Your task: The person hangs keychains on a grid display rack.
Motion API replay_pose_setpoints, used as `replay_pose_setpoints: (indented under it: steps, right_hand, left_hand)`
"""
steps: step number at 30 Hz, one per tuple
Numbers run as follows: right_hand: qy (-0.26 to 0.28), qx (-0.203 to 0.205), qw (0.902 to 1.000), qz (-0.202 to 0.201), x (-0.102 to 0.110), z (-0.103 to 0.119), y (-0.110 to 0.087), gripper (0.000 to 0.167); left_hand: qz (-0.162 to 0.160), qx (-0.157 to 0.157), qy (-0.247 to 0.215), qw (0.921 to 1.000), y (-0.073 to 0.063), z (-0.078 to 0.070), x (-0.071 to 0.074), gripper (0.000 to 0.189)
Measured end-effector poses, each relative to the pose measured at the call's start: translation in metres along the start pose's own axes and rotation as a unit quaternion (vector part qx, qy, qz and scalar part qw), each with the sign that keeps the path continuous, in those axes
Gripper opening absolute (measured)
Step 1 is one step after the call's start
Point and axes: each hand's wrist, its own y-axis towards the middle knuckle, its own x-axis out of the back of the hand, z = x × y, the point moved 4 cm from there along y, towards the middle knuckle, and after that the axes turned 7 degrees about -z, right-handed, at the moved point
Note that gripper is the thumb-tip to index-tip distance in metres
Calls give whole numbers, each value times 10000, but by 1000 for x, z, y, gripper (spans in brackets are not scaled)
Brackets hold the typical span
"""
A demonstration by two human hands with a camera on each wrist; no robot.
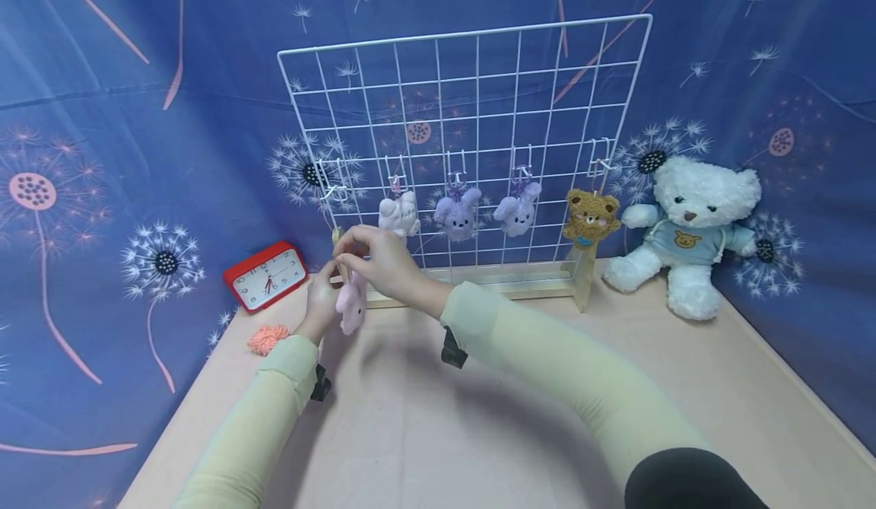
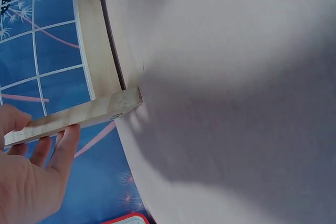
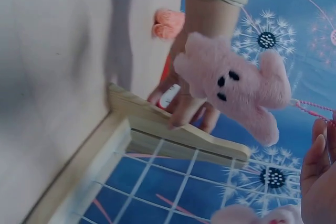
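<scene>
My right hand (image 1: 386,262) pinches the pink beaded chain (image 3: 314,109) of a fluffy pink bunny-like plush keychain (image 1: 352,307). The plush dangles below the fingers, and its dark eyes and nose face the right wrist camera. With thumb on one side and fingers on the other, my left hand (image 2: 31,182) holds the wooden foot (image 2: 89,113) at the left end of a white wire grid rack (image 1: 465,35). Above both hands, a white hook (image 1: 335,193) hangs on the grid's left side. In the head view the right hand partly covers that foot.
Along the grid hang a white plush (image 1: 399,214), two purple bunny plushes (image 1: 457,216) and a brown bear plush (image 1: 592,218). Left of the rack are a red clock (image 1: 267,277) and a coral yarn bundle (image 1: 268,338). A white teddy bear (image 1: 691,227) sits at the right.
</scene>
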Motion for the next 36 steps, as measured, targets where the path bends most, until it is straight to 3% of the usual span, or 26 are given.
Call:
replay_pose_setpoints:
  steps: [5,12,14,21,26,30,36]
  right_hand:
    - [-45,-24,9999,-114,3,6,13,7]
    - [-330,-88,9991,-235,8,11,26,8]
    - [-368,-129,9990,-241,8,12,29,8]
    - [-567,-288,9976,-270,10,15,37,5]
    - [-710,-305,9966,-279,10,16,45,6]
    - [-917,-385,9943,-395,11,17,51,7]
    - [-1067,-599,9914,-459,6,24,60,6]
  left_hand:
    - [-14,-71,146,9999,0,-1,1,44]
    - [71,263,239,9993,1,2,0,65]
    - [34,220,255,9994,2,3,0,57]
    - [-78,31,320,9995,1,4,-1,57]
    - [-332,-112,256,9991,1,1,-1,53]
    - [-379,-45,73,9992,1,0,-3,51]
    - [-253,311,-84,9992,0,6,-1,46]
